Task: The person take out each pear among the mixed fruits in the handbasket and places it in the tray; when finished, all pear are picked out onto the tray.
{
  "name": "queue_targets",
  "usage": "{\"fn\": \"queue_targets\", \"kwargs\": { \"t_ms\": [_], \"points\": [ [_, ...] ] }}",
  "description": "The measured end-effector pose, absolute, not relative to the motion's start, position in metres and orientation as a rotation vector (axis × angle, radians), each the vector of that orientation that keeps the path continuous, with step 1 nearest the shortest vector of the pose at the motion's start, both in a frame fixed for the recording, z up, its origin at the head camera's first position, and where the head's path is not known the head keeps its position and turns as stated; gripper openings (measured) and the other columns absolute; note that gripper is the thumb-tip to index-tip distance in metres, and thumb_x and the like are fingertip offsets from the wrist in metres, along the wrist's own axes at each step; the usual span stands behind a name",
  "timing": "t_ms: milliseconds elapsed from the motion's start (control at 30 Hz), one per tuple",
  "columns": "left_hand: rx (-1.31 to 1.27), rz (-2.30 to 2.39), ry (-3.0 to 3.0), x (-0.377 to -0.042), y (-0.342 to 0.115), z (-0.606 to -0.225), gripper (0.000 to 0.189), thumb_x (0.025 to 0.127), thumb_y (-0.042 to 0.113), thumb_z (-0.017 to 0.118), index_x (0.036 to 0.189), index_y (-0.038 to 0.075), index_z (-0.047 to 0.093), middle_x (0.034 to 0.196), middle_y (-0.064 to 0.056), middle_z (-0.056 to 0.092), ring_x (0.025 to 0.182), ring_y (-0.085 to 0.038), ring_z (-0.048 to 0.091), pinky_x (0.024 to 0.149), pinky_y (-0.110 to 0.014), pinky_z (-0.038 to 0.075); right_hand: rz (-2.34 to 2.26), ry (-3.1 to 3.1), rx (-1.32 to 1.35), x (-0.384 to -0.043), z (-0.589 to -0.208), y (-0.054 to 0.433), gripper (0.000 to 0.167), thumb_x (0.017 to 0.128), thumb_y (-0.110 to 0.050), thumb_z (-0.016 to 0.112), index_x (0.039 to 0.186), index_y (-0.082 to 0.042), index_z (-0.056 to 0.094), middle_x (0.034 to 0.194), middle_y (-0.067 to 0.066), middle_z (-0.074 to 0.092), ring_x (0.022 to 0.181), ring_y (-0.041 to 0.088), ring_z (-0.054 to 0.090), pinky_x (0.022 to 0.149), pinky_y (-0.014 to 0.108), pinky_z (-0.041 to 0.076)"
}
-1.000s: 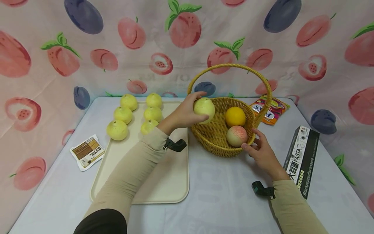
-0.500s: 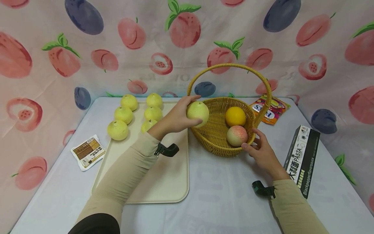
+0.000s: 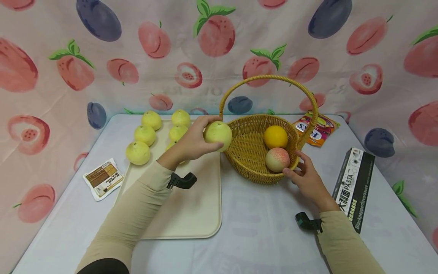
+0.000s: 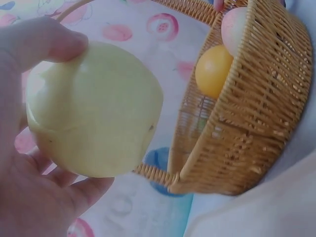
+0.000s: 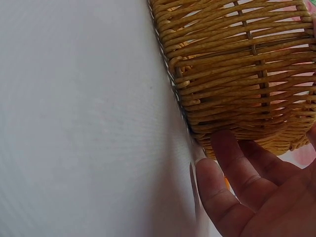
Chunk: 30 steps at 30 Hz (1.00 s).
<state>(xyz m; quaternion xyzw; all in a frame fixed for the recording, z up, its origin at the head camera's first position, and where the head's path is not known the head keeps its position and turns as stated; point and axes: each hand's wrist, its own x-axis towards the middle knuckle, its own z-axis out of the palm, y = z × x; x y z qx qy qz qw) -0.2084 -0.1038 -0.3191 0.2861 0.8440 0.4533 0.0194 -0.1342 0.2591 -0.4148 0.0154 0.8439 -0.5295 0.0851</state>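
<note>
In the head view my left hand (image 3: 189, 142) grips a round yellow-green fruit (image 3: 219, 136), thumb on the near side and fingers behind it. The fruit is above the tray's right edge, just left of the wicker basket (image 3: 251, 171). Close up in the left wrist view, the fruit (image 4: 94, 108) lies between thumb and fingers, apart from the basket (image 4: 261, 98). My right hand (image 3: 309, 184) holds the basket's right rim, thumb on the rim and fingers against the outer wall (image 5: 237, 89). Inside the basket sit an orange (image 3: 275, 137) and a peach (image 3: 277, 160).
Several similar yellow-green fruits (image 3: 137, 153) stand in two rows on the left of the cream tray (image 3: 191, 213). A flat food packet (image 3: 103, 179) lies left of it. A snack bag (image 3: 316, 127) and a black-and-white pasta box (image 3: 354, 186) lie on the right.
My left hand has moved left with the yellow-green fruit, from over the basket's left side to over the tray's edge. The right hand and the basket have stayed put.
</note>
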Motion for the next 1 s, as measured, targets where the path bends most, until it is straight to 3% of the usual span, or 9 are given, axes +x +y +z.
{"fn": "queue_targets", "kwargs": {
  "t_ms": [300, 700, 1000],
  "points": [
    [0.836, 1.476, 2.643, -0.201, -0.132, -0.322, 0.068, 0.085, 0.012, 0.079, 0.143, 0.001, 0.045, 0.142, -0.015, 0.042, 0.123, -0.028, 0.045, 0.096, -0.048, 0.047, -1.579, 2.524, 0.033, -0.135, -0.413, 0.259, 0.091, 0.1, -0.044, 0.06, 0.162, -0.018, 0.0, 0.157, 0.031, 0.023, 0.127, 0.045, 0.047, 0.094, 0.041, 0.048],
    [0.607, 1.543, 2.673, -0.188, -0.177, -0.328, 0.067, 0.086, 0.01, 0.079, 0.141, -0.003, 0.043, 0.14, -0.019, 0.04, 0.125, -0.032, 0.043, 0.104, -0.052, 0.042, -1.579, 2.528, 0.03, -0.134, -0.412, 0.258, 0.09, 0.1, -0.041, 0.061, 0.162, -0.016, 0.0, 0.156, 0.032, 0.024, 0.127, 0.045, 0.047, 0.091, 0.032, 0.048],
    [0.522, 1.546, 2.726, -0.179, -0.204, -0.333, 0.067, 0.088, 0.011, 0.078, 0.142, -0.004, 0.041, 0.145, -0.018, 0.037, 0.131, -0.033, 0.037, 0.105, -0.057, 0.039, -1.568, 2.534, 0.031, -0.135, -0.414, 0.259, 0.09, 0.1, -0.043, 0.06, 0.161, -0.015, 0.0, 0.156, 0.032, 0.024, 0.127, 0.046, 0.047, 0.093, 0.038, 0.048]
  ]
}}
